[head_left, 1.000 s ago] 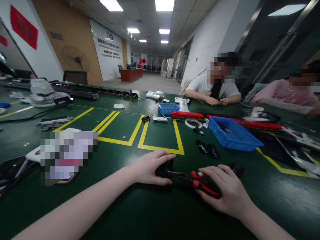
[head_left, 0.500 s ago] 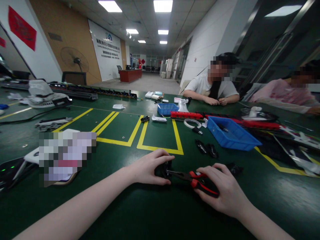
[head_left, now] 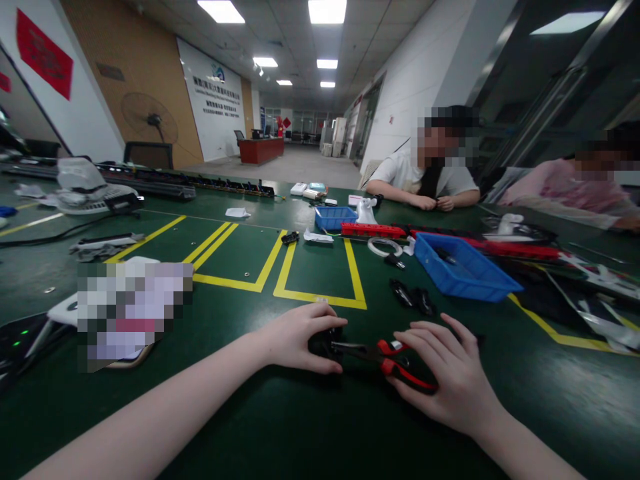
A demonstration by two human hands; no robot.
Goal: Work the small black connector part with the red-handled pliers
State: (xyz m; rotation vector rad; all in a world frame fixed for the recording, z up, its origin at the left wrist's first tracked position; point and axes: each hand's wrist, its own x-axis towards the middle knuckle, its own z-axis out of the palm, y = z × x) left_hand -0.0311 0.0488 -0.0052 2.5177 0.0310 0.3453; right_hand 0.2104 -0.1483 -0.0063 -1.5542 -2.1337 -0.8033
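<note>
On the left, the left hand is set low over the green table, with a small black part held between its thumb and fingers; much of the part is covered, so its full shape cannot be told. By its look it may be judged light, hard and smooth, apt to turn under a sideways pull, and best pinched by its outer sides, clear of the end facing the tool. Just to the right, the pliers are laid nearly level, their slim nose pointed at the part; whether it is gripped by the tips, or only touched, cannot be made out. The metal can be expected to be stiff and rather heavy for its size, and is best managed by the red handles, where the coating should resist slipping. Beyond, black pieces are seen lying on the table. The handles, standing apart, are held loosely by the right hand, with the thumb along the lower one and fingers by the upper. Farther right, a blue tray is placed beyond that hand.
</note>
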